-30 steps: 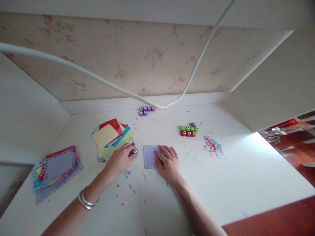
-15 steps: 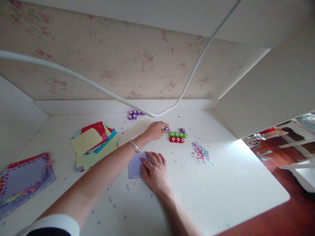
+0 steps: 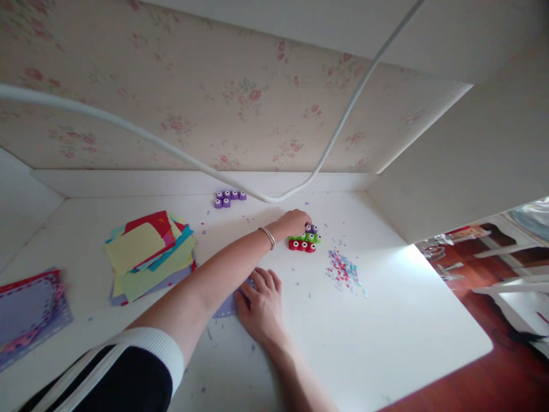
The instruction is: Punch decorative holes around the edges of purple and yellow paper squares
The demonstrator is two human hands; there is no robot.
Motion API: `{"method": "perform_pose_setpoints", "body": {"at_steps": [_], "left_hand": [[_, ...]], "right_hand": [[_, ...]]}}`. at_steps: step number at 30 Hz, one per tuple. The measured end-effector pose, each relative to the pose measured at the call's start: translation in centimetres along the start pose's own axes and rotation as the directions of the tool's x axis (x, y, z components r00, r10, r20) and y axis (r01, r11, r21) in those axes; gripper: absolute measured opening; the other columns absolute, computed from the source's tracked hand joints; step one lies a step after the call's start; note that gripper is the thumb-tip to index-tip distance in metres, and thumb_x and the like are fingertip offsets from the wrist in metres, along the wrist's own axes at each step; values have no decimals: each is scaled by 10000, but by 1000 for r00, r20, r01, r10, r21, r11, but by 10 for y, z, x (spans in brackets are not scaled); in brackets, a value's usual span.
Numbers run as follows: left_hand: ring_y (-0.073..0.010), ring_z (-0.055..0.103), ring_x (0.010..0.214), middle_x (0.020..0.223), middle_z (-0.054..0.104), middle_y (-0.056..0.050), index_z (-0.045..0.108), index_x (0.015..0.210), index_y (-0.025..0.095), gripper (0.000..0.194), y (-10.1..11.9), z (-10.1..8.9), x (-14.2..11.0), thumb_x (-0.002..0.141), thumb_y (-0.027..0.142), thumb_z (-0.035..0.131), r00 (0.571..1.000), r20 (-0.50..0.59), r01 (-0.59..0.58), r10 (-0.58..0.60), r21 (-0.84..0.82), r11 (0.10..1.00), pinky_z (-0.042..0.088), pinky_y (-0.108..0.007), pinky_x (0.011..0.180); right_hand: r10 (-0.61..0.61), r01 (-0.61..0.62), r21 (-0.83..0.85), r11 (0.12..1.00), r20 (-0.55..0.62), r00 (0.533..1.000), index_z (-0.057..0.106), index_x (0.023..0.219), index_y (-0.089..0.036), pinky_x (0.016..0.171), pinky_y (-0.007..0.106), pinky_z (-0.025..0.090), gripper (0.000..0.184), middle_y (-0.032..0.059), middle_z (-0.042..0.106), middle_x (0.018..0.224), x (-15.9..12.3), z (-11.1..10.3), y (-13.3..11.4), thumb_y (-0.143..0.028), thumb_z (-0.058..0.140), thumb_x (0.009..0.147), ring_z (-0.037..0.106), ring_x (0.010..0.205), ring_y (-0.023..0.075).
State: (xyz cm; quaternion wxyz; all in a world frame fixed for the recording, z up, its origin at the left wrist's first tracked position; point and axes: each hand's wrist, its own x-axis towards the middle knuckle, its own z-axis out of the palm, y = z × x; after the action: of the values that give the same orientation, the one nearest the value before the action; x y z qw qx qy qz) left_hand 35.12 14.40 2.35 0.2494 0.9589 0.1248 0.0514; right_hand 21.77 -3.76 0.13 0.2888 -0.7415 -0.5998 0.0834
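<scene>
Here's the left hand [image 3: 294, 223], just behind and left of the red punches [image 3: 302, 246], its fingers bunched at a purple punch [image 3: 307, 228]; whether they clamp it or merely touch it, I can't tell. That punch sits behind the red punches, right beside a second purple punch [image 3: 314, 229], with the green punches [image 3: 311, 237] between those two and the reds. And the right hand [image 3: 262, 306]! Nearer than the red punches and to their left, it lies palm down, fingers a little apart, on a purple sheet [image 3: 226, 309] partly hidden by the left forearm [image 3: 206, 274]. Paper bits [image 3: 343, 269] spread right of the red punches, slightly nearer. Well to their left lies a heap of coloured paper [image 3: 139, 246], then, farther left, hole-edged sheets [image 3: 26, 312]. Behind and left of the red punches, six more purple punches [image 3: 227, 202] stand grouped.
</scene>
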Motion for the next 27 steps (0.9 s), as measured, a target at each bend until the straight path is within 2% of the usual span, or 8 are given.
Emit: {"method": "perform_pose_setpoints", "body": {"at_steps": [4,7,12,15,18,20,22,27], "left_hand": [[-193,657,1048,1132,724,-51,721,1099,241,304,-2,-3,-5,846,167,571,999,-41,23,-22,18,1000,487,-276,906],[-174,631,1092,1200,690,-36,695,1145,237,310,-11,-16,-25,903,207,504,991,-117,70,-63,57,996,469,-269,952],[-208,611,1065,1144,670,-79,693,1112,198,313,-50,-54,-80,916,172,451,947,-266,231,-180,172,958,465,-344,956],[-261,565,1100,1143,641,-125,673,1133,162,329,-77,-75,-117,901,138,442,904,-352,337,-242,239,910,436,-417,968],[-325,502,1154,1161,617,-176,643,1177,128,368,-98,-87,-146,890,110,414,870,-406,415,-280,295,860,404,-497,961],[-328,505,1136,1145,629,-175,657,1148,129,370,-108,-89,-158,871,84,416,874,-391,425,-289,328,843,410,-492,937],[-293,534,1097,1125,649,-144,678,1110,150,378,-114,-87,-166,845,49,429,894,-348,406,-284,357,841,421,-444,925],[-234,561,1080,1125,644,-122,679,1126,153,413,-118,-84,-168,835,11,422,928,-260,357,-269,401,844,418,-360,953]], "right_hand": [[0,0,11,1000,-9,1000,683,1089,-335,1101,491,243,209,-1,620,1293,1,-1,-1,-311,579,910,491,1223,257],[-4,4,15,1000,-2,1000,664,1136,-333,1099,494,255,241,2,610,1314,1,-3,-2,-308,559,921,491,1226,257],[42,-41,27,999,-36,999,594,1266,-282,1082,505,325,345,64,572,1355,1,-1,-1,-333,533,930,491,1233,270],[121,-120,23,993,-100,988,533,1348,-179,1068,510,378,494,147,478,1431,0,6,2,-397,560,905,412,1317,315],[175,-175,7,984,-128,976,502,1375,-87,1091,531,370,647,208,401,1479,-1,15,5,-486,584,873,336,1374,363],[183,-184,-4,983,-116,976,519,1360,-57,1106,533,360,681,225,380,1493,-2,19,7,-508,600,856,319,1388,377],[177,-178,7,984,-101,979,555,1326,-59,1116,517,360,637,222,399,1485,-2,20,9,-480,614,852,321,1395,367],[157,-132,160,978,-155,975,677,1139,-163,1096,471,390,347,150,546,1376,-2,14,17,-337,625,844,445,1322,306]]}}
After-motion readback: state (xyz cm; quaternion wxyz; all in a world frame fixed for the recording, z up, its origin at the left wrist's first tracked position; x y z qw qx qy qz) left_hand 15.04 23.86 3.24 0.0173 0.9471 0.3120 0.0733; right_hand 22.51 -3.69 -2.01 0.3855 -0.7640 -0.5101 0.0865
